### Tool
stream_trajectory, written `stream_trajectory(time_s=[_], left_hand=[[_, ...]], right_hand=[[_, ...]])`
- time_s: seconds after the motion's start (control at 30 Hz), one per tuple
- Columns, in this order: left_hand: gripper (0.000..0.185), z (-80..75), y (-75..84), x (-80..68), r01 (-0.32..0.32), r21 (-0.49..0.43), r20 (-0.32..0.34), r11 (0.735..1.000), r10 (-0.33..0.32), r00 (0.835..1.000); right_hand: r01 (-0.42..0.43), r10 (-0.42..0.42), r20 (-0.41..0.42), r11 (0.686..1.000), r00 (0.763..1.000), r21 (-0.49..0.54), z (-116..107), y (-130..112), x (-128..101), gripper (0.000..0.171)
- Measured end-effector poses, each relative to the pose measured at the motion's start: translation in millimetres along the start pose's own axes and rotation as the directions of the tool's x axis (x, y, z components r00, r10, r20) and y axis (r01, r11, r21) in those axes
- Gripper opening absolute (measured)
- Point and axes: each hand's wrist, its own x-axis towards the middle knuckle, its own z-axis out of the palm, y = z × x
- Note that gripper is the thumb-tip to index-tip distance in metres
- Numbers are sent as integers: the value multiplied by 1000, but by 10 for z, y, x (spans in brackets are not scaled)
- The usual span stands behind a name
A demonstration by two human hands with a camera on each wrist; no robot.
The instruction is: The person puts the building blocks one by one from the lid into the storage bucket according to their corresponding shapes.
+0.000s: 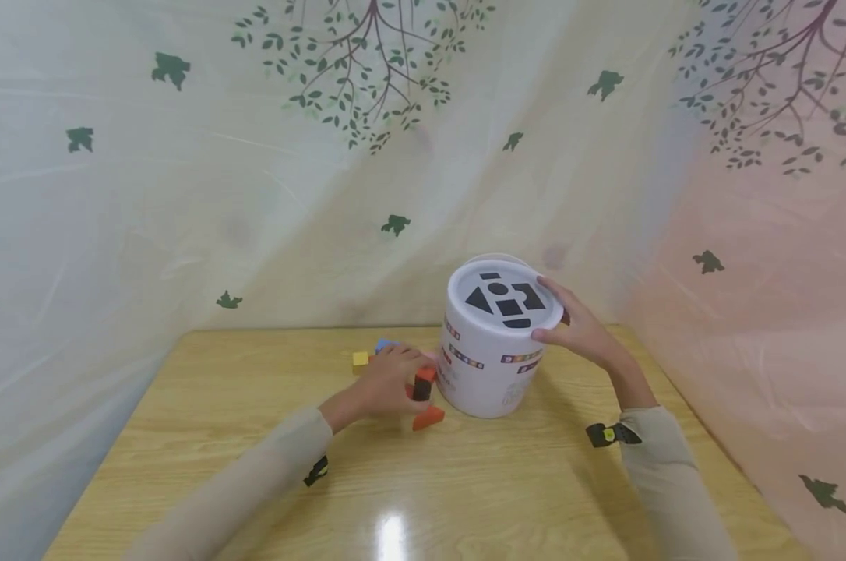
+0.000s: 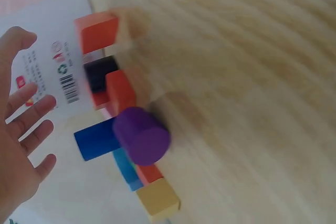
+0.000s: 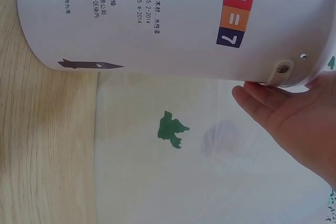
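The bucket [image 1: 489,382] is clamped at three o'clock by the right hand [image 1: 580,335]. At nine, blocks [image 2: 144,137] are seemingly being sought, left hand [image 1: 388,382] fingers apart; a pinch looks called for.

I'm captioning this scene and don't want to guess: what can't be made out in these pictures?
Inside of the bucket, head view: the lid covers it.
Purple block, head view: apparently behind the left hand.
Small print by the barcode, left wrist view: blurred.
Rest of the bucket, right wrist view: cut off by the picture's upper edge.
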Motion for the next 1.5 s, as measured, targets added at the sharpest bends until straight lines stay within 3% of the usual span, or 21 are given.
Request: stream_trajectory(time_s=[0.27, 0.4, 0.6, 0.87, 1.1, 1.3, 1.5], left_hand=[[48, 157, 18, -76, -98, 153, 91, 983, 85, 992], [46, 206, 75, -102, -94, 206, 144, 974, 65, 987], [38, 257, 138, -148, -38, 192, 186, 981, 1, 983], [32, 289, 133, -159, -31, 182, 161, 983, 1, 987], [37, 215, 115, -165, -30, 158, 132, 987, 9, 991], [49, 137, 107, -173, -10, 91, 215, 996, -10, 977], [56, 126, 94, -172, -50, 52, 290, 997, 33, 956]], right_hand=[[23, -24, -21, 998, 999, -50, -19, -8, 20, 101], [21, -22, -14, 998, 1000, -61, -32, -26, 23, 105], [18, -16, 21, 998, 1000, -60, -96, -25, 28, 108], [4, 3, 75, 996, 997, -94, -209, 6, 47, 107], [-14, 21, 78, 996, 997, -90, -238, -45, 77, 107], [-17, 23, 76, 997, 997, -80, -240, -55, 85, 107], [-20, 26, 78, 996, 997, -81, -226, -34, 77, 106]])
